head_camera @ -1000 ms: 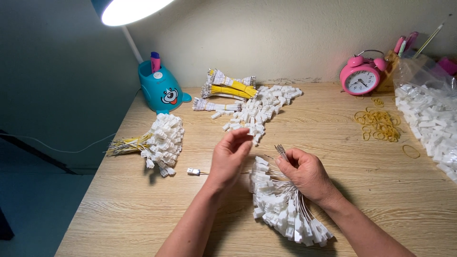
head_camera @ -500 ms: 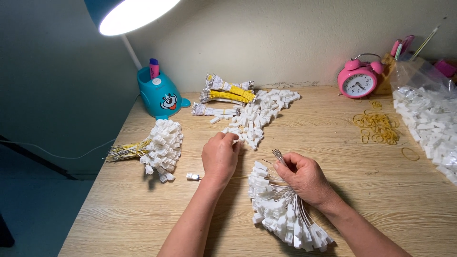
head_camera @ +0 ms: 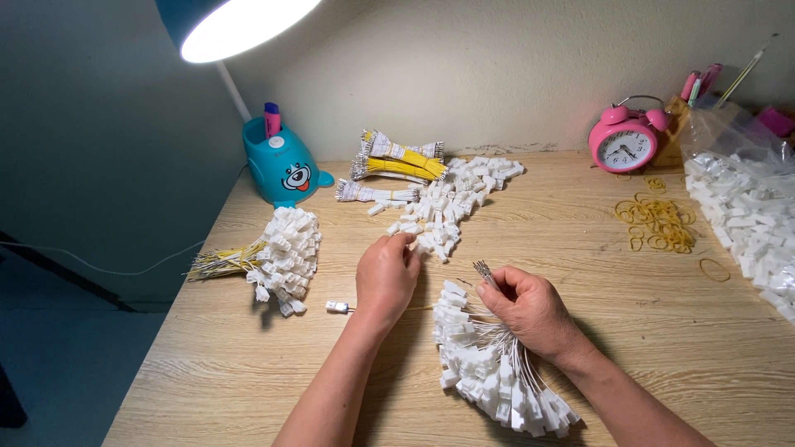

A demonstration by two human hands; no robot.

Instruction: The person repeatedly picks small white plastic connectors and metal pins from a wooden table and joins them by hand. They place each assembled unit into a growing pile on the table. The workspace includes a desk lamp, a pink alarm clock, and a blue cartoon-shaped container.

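Since the earlier frame, the left hand (head_camera: pixel 386 277) has reached forward, fingertips pinching into the loose pile of white plastic connectors (head_camera: pixel 447 207) beyond it. Beside it, the right hand (head_camera: pixel 534 310) grips a fanned wire bundle (head_camera: pixel 497 377); a slack grip could spill those smooth, blocky housings.

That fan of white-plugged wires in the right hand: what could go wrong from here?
1. The right hand pinches the wire bundle only near its metal tips; a loose grip might let wires slide out and splay.
2. The left hand reaching into the loose connector pile could scatter pieces.
3. One wired connector lying apart could be overlooked.
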